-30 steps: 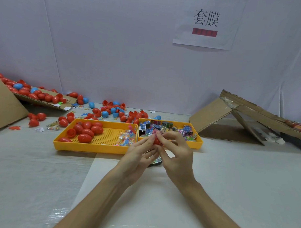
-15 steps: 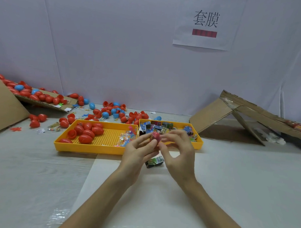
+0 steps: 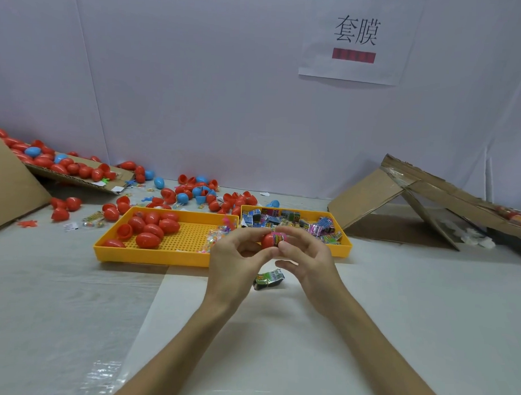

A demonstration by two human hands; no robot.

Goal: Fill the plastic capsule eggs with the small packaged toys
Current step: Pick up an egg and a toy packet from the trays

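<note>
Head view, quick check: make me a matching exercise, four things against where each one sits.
Things: 1 red egg; 2 green packet; 3 toy packets; 4 paper sign.
Places: A in the right yellow tray; B on the wall; C held between left hand and right hand; D on the table below the hands.
Pairs: 1-C; 2-D; 3-A; 4-B.

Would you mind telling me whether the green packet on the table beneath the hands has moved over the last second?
No. The green packet lies at the same spot, just in front of the right yellow tray.
</note>
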